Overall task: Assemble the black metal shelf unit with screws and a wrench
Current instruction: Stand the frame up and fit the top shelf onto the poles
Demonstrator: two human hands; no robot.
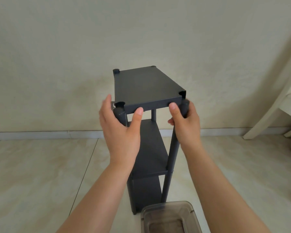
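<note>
Head cam had the left hand [120,130] wrapped round the near-left post [120,116], thumb pressed on the top shelf [145,84] edge. Between both hands stood the black shelf unit [149,148] on the floor [40,174]. The right hand [186,125] gripped the near-right post [185,107], thumb on the same edge. A smoky plastic box [170,216] sat below the hands.
</note>
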